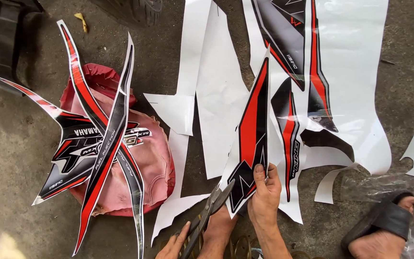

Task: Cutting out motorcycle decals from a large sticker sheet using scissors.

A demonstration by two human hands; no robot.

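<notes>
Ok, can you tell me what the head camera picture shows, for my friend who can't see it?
Seen from above, a person's right hand holds a red, black and grey sticker sheet upright off the concrete floor, while the left hand brings open scissors to its lower edge. Cut-out stickers lie piled on a pink cloth to the left, with white backing scraps scattered about.

At the middle of the floor (15, 144) stands the sticker piece (252, 139), its lower end held at 6 o'clock, with the scissors (209, 211) just beside it at 7 o'clock. The cut stickers (97, 144) lie crossed on the cushion (144, 163) at 9 o'clock. The backing sheet (355, 72) spreads at 2 o'clock, the sandal (384, 218) at 4 o'clock.
</notes>
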